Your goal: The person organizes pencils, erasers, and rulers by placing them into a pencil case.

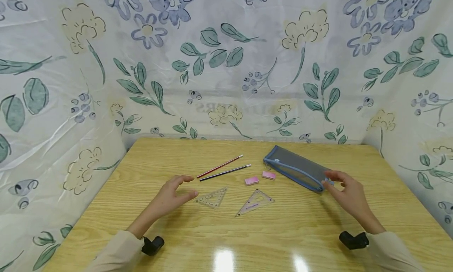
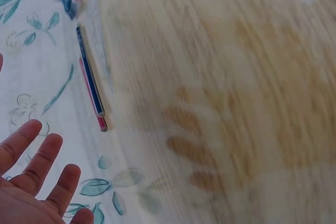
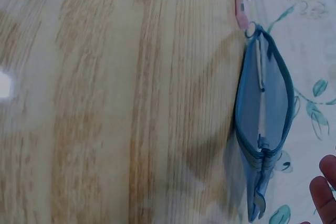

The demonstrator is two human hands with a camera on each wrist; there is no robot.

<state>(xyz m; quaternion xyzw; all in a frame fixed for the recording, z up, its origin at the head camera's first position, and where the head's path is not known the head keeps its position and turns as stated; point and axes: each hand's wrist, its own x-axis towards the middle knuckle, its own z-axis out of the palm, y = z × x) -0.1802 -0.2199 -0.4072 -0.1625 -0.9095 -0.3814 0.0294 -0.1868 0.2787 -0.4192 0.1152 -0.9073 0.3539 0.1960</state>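
My left hand (image 1: 173, 197) hovers over the table with fingers spread, thumb near a clear set square (image 1: 213, 198); nothing is in it. In the left wrist view its fingers (image 2: 44, 161) are apart from the pencils. My right hand (image 1: 348, 193) is at the right end of a grey mesh pencil case with blue trim (image 1: 301, 164). The right wrist view shows that case (image 3: 262, 98) with its zip gaping, and the visible fingertips (image 3: 323, 190) beside it, not curled round it. A red pencil (image 1: 219, 166) and a dark blue pencil (image 1: 225, 172) lie side by side.
Two pink erasers, one left (image 1: 251, 181) and one right (image 1: 269, 175), lie left of the case. A second clear set square (image 1: 255, 203) is nearer the front. A floral curtain (image 1: 226, 67) stands behind the wooden table (image 1: 141, 158) and along its sides.
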